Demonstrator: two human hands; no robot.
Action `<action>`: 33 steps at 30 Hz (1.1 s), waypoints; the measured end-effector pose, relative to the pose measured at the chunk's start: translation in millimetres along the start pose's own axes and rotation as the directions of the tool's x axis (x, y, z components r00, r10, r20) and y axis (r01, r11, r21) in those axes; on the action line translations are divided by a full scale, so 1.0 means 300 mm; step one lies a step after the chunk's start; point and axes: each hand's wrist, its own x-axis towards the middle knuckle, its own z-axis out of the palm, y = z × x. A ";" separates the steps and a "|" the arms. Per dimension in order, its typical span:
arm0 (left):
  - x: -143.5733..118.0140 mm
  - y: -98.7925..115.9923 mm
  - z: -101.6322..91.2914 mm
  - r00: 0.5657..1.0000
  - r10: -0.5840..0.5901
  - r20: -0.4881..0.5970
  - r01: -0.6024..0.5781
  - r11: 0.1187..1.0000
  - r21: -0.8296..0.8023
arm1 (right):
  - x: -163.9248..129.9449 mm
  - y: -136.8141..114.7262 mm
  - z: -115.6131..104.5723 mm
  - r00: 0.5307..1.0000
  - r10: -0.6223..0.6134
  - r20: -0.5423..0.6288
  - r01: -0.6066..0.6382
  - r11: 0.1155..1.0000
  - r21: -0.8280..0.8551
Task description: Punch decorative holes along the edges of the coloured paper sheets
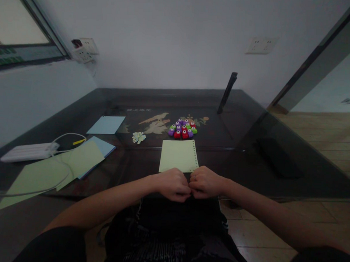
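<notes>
green sheet (178, 155) | no legible writing | left hand (172, 184), right hand (206, 182) on near edge

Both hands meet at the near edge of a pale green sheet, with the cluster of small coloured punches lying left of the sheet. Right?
Not quite: the punches lie beyond the green sheet, at its far edge, as the head view shows. Both hands, left and right, do meet at its near edge.

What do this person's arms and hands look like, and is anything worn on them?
Both forearms are bare from the short dark sleeves down to the wrists. The left hand shows no glove, watch or ring. The right hand has a thin ring on one finger. No bracelets or markings show on either arm in this dim picture.
</notes>
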 end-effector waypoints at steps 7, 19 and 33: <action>0.000 0.001 -0.002 1.000 -0.003 0.000 0.003 1.000 0.010 | 0.005 -0.004 -0.011 1.000 0.002 0.009 -0.002 1.000 0.005; 0.006 0.003 -0.006 1.000 0.001 -0.002 -0.001 1.000 0.007 | 0.003 -0.002 -0.007 1.000 0.005 0.014 -0.005 1.000 0.000; 0.008 0.006 -0.012 1.000 0.012 -0.020 -0.012 1.000 0.019 | 0.004 -0.002 -0.008 1.000 0.007 0.007 -0.007 1.000 0.008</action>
